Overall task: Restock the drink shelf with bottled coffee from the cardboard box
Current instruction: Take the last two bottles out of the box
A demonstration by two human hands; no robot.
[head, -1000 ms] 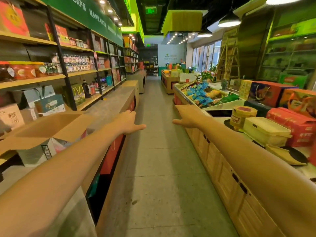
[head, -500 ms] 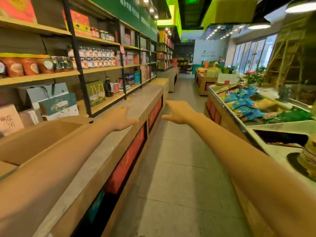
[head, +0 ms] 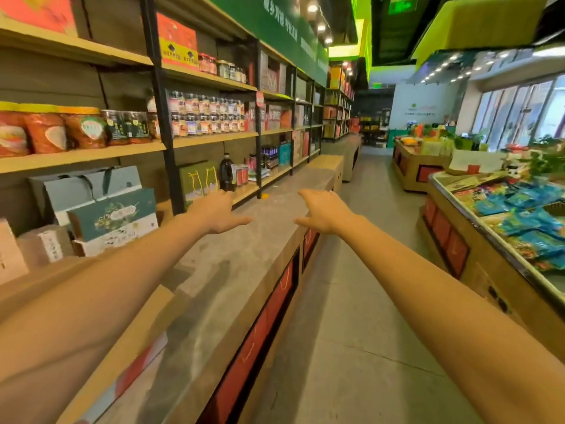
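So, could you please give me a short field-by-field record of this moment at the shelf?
place: shop aisle
left hand: open, empty, stretched over the grey counter
right hand: open, empty, over the counter's aisle edge
cardboard box: lower left, under the left forearm, contents unseen
dark bottle: upright on the lowest shelf

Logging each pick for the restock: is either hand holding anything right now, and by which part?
Nothing is held: the left hand and the right hand both stretch forward with fingers relaxed and empty.
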